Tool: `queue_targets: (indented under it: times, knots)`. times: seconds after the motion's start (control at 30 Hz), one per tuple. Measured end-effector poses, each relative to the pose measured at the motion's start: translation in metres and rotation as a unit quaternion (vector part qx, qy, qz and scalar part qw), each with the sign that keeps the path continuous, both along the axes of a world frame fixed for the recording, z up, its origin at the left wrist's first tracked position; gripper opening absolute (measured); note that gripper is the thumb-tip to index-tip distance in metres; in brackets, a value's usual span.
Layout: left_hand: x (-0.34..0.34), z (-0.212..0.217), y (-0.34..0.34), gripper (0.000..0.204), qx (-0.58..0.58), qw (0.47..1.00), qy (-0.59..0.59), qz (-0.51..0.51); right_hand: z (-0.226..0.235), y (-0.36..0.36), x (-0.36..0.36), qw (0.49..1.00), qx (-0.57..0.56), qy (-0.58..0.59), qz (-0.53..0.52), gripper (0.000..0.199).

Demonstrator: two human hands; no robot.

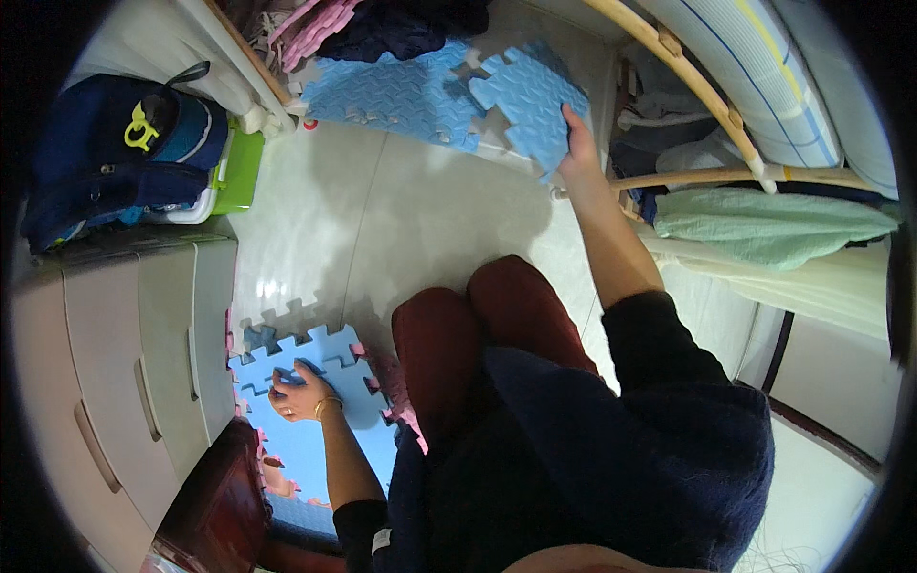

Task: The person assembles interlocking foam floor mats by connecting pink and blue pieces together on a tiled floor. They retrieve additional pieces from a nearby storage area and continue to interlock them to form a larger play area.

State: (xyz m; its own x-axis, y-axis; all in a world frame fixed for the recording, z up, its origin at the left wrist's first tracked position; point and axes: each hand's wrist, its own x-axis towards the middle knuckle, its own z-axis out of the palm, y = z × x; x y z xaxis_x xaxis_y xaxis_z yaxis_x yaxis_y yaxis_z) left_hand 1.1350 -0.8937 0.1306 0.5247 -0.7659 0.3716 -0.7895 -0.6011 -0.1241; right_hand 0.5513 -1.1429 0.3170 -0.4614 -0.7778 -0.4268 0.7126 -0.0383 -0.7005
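At the far right, my right hand [579, 145] grips the edge of a light blue interlocking foam mat tile [531, 107]. Its textured face shows, and it is tilted up off the floor. Another textured blue foam tile [382, 94] lies beside it on the floor. At the near left, my left hand [304, 393] has its fingers curled at the toothed edge of a smooth blue foam tile [330, 441], which lies on a pile of tiles. Pink toothed edges [406, 406] stick out from that pile next to my knee. Some of my left fingers are hidden.
Left of me stand a drawer unit [143, 363], a dark blue backpack [124, 162] and a green box [239, 172]. Dark cloth [411, 24] and pink items [320, 29] lie at the back. A wooden rack [688, 72] with hanging cloth stands on the right.
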Motion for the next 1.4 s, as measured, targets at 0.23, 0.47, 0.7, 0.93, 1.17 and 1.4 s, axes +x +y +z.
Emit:
queue_targets:
  times: [0.23, 0.47, 0.7, 0.93, 1.17, 1.4]
  knots:
    - [-0.053, 0.081, -0.025, 0.053, 0.031, 0.992, 0.089, 0.078, -0.039, -0.055, -0.079, 0.933, 0.141, 0.322, -0.080, 0.052]
    - [-0.048, 0.088, -0.022, 0.051, 0.048, 0.992, 0.071, 0.092, -0.061, -0.125, -0.121, 0.965, 0.108, 0.240, 0.013, 0.060]
    - [-0.052, 0.085, -0.026, 0.052, 0.078, 0.990, 0.064, 0.101, -0.090, -0.147, -0.159, 0.939, 0.043, 0.327, 0.101, 0.041]
    - [-0.047, 0.080, -0.022, 0.053, 0.082, 0.990, 0.057, 0.103, -0.013, -0.089, -0.200, 0.829, -0.010, 0.510, 0.231, 0.045]
    - [-0.049, 0.073, -0.024, 0.057, 0.072, 0.989, 0.089, 0.093, 0.024, -0.076, -0.271, 0.808, -0.013, 0.527, 0.262, 0.034]
    - [-0.048, 0.075, -0.025, 0.056, 0.065, 0.991, 0.086, 0.078, -0.083, -0.132, -0.242, 0.744, 0.297, 0.585, 0.127, 0.036]
